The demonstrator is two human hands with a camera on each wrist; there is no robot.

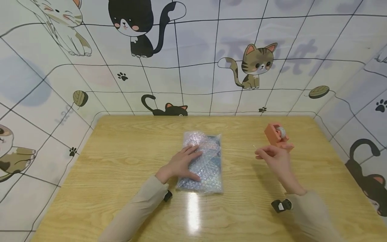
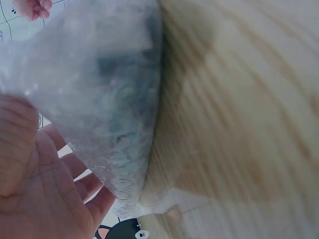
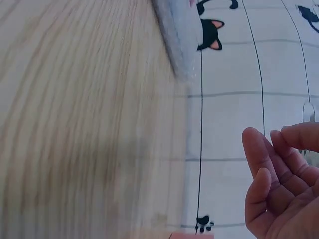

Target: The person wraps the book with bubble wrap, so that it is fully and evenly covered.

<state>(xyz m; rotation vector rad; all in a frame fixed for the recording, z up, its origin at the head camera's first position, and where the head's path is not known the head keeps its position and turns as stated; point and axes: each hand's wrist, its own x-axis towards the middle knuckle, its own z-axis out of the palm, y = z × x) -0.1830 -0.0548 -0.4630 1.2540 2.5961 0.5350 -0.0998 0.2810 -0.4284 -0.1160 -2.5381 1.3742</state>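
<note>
A bubble-wrapped flat package (image 1: 210,171) with something dark blue inside lies on the table. My left hand (image 1: 182,163) rests on its left side, fingers spread over the wrap. The left wrist view shows the clear wrap (image 2: 124,99) close up beside the palm. To the right, my right hand (image 1: 276,159) is raised above the table, thumb and fingertips pinched together. A tiny clear strip, apparently a piece of tape (image 1: 254,146), sticks out at those fingertips. In the right wrist view the pinching fingers (image 3: 256,149) show, but the strip is too faint to make out.
Just behind my right hand stands a coral-pink tape dispenser (image 1: 273,134) with a roll in it. The wooden table (image 1: 130,151) ends at a cat-patterned backdrop (image 1: 196,77) at the back and sides.
</note>
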